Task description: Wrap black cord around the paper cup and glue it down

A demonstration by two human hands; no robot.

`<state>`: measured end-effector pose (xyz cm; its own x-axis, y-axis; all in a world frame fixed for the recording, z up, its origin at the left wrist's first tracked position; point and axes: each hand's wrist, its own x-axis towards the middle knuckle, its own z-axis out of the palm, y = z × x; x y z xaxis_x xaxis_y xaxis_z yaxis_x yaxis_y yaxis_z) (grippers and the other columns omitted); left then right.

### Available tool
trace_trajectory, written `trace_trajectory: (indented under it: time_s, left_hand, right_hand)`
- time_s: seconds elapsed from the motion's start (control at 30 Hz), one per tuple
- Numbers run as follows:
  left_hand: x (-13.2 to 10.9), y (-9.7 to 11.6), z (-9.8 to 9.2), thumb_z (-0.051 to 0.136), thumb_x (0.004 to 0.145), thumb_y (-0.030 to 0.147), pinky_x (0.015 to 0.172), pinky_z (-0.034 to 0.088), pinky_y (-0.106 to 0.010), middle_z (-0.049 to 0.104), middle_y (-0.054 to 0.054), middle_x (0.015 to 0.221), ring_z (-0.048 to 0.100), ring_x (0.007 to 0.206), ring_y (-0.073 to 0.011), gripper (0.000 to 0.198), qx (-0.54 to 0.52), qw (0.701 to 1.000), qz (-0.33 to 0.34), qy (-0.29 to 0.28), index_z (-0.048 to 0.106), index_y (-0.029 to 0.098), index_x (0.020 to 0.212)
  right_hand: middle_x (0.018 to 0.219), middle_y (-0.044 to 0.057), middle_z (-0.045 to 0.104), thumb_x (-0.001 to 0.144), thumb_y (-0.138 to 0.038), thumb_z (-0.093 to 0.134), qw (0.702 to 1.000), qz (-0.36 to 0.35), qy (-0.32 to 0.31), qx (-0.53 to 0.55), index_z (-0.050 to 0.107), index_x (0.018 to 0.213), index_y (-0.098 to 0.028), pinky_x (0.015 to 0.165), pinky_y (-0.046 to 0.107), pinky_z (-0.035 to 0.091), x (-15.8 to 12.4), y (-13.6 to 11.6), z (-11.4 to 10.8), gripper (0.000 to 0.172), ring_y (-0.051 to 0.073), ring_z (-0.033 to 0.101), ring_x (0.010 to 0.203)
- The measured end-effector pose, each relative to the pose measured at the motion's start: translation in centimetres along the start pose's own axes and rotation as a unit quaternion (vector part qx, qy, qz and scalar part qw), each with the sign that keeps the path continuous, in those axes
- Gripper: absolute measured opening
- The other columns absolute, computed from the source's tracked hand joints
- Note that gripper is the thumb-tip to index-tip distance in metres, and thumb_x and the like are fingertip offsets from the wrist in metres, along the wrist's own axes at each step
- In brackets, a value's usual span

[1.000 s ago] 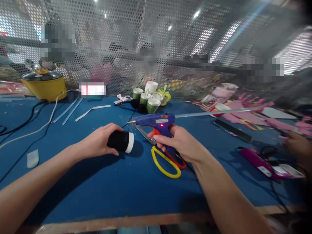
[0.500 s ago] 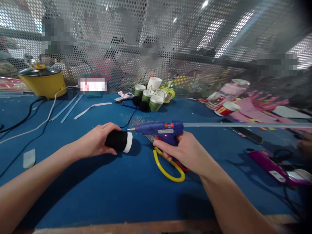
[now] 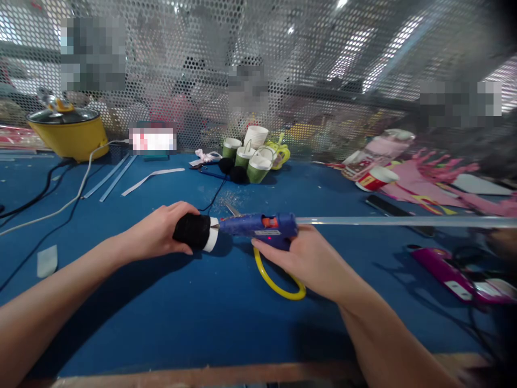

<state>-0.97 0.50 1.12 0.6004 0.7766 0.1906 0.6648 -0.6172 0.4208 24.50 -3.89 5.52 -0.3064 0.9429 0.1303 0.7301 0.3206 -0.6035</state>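
My left hand (image 3: 167, 231) is closed around a small black-wrapped cup (image 3: 191, 231) lying on its side, its white rim facing right. In my right hand (image 3: 309, 253) is a blue hot glue gun (image 3: 258, 225), with a long clear glue stick (image 3: 383, 221) sticking out of its back. The gun's metal tip meets the cup at its white rim; whether it touches or sits just in front, I cannot tell. Under the gun and my right hand lie scissors with a yellow handle (image 3: 278, 288), partly hidden.
Green-wrapped paper cups (image 3: 258, 168) and black pompoms (image 3: 238, 174) stand at the back. Far left is a yellow electric pot (image 3: 68, 134) with cables. To the right lie a phone (image 3: 379, 205), a purple power strip (image 3: 440, 272), a red cup (image 3: 374, 179) and pink pieces (image 3: 420, 178).
My right hand has brought the glue gun slightly down and left, so its tip is now at the cup's white rim. My left hand and the cup have barely moved.
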Motion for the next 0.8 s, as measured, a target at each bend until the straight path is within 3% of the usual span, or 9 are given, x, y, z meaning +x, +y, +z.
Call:
trace_trajectory:
  time_s: [0.3, 0.8]
  left_hand:
    - [0.0, 0.4, -0.2, 0.073, 0.063, 0.028, 0.075, 0.044, -0.032, 0.057, -0.006, 0.105, 0.057, 0.091, -0.0231, 0.053, -0.005, 1.0, -0.007, -0.009, 0.045, 0.019, 0.107]
    - [-0.2, 0.6, -0.2, 0.067, 0.067, 0.024, 0.075, 0.043, -0.031, 0.055, -0.006, 0.105, 0.055, 0.091, -0.0217, 0.046, -0.002, 1.0, 0.02, -0.001, 0.044, 0.02, 0.107]
  right_hand:
    - [0.042, -0.003, 0.041, 0.078, -0.023, 0.048, 0.995, -0.002, -0.038, -0.091, 0.059, 0.055, -0.018, 0.042, 0.023, 0.034, -0.1, -0.7, -0.5, 0.026, 0.011, 0.038, 0.041]
    - [0.045, 0.0, 0.051, 0.077, -0.026, 0.049, 0.989, -0.017, -0.047, -0.142, 0.065, 0.061, -0.02, 0.048, 0.026, 0.035, -0.2, -1.0, -0.5, 0.024, 0.014, 0.048, 0.046]
